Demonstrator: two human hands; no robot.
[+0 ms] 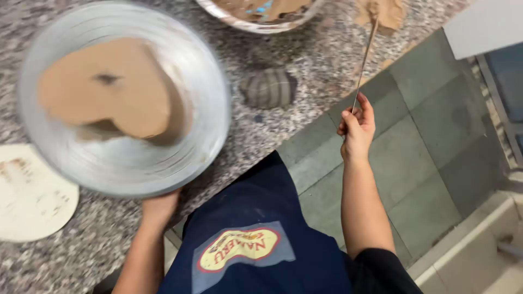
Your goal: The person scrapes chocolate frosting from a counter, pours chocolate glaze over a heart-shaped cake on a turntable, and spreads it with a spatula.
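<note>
Your left hand (158, 209) (mostly hidden) grips the blurred round pan (122, 98) of brown batter over the counter (305, 60); your right hand (357, 130) pinches one thin spatula (366, 54). A second bowl (259, 13) is cut off.

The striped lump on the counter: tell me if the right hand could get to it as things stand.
Probably not right away: the right hand holds a thin spatula. The striped lump itself lies uncovered beside the round pan.
</note>
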